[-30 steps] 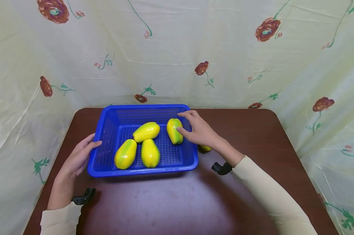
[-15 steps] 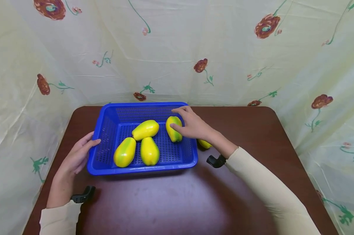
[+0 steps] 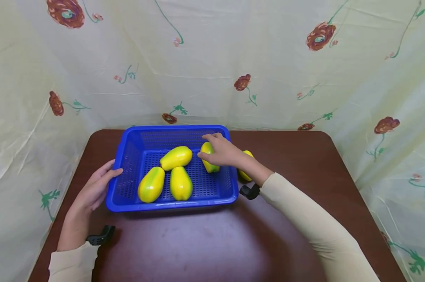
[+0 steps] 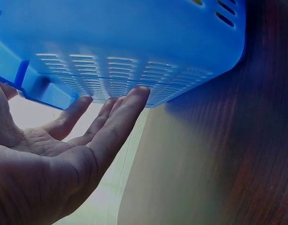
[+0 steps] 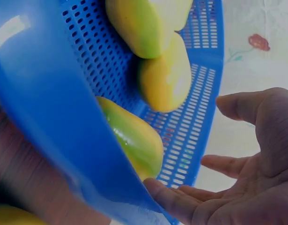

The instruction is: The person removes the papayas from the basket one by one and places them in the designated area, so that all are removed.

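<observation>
Head view has the blue basket point(image 3: 173, 128) over the brown table point(image 3: 286, 156); can't tell if its near edge touches down; R-end fruit point(image 3: 207, 149), yellow w/ green, lies inside by the R wall, apart from the other three fruits point(image 3: 176, 158) & partly hidden by my R hand point(image 3: 221, 152); that hand's fingers are spread, thumb across the fruit's mid, rest toward its far end, nothing gripped AFAICT; actual contact I can't confirm, even on R wrist cam; L hand point(image 3: 97, 186) has thumb over the L rim, fingers along the outer wall, so it holds that end. I read this as a reach for the fruit; for a good grasp I'd set thumb & fingers on opp. flanks round the fat middle, as the skin's glossy & prob. slippery; close gently, keep knuckles off the R wall, since the gap looks tight; L hand should stay firm so the basket doesn't swing; any lift best goes straight up past the rim; outer fruit point(image 3: 245, 175) sits just outside the R wall, so mind bumping it.
</observation>
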`<action>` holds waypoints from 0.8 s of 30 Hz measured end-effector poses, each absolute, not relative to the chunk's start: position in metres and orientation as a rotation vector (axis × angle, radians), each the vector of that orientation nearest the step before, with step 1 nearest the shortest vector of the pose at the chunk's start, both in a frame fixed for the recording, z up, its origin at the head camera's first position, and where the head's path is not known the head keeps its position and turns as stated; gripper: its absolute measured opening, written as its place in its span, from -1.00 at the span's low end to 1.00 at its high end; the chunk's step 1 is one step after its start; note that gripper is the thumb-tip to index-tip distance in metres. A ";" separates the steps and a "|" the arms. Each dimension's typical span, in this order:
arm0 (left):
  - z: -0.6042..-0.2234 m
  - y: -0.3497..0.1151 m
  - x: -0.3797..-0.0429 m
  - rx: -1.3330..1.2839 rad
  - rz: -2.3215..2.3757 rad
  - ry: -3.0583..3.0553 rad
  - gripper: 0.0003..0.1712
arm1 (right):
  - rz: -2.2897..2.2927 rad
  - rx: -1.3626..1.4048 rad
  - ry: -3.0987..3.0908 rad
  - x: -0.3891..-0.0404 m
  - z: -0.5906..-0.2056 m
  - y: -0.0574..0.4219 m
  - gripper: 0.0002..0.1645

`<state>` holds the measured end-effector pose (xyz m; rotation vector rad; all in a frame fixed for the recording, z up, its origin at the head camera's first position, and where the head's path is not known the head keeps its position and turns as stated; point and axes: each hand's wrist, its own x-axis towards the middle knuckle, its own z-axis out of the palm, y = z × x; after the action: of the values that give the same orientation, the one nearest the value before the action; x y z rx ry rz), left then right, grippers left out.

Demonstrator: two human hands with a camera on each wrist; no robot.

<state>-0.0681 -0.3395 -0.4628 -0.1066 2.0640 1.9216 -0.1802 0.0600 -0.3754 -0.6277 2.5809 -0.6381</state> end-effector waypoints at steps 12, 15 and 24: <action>-0.461 -0.342 -0.067 -0.125 1.980 2.016 -0.30 | -0.472 -0.496 2.558 -0.188 -0.378 0.041 -0.02; -0.460 -0.345 -0.065 -0.123 1.968 2.023 -0.31 | -0.406 -0.466 2.554 -0.186 -0.379 0.037 0.00; -0.463 -0.339 -0.070 -0.112 1.997 1.981 -0.26 | -0.320 -0.453 2.586 -0.188 -0.387 0.035 -0.06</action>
<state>-0.0699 -0.3389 -0.4627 -0.1118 1.9809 1.9970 -0.1877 0.0351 -0.3866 -0.4534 2.5862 -0.3200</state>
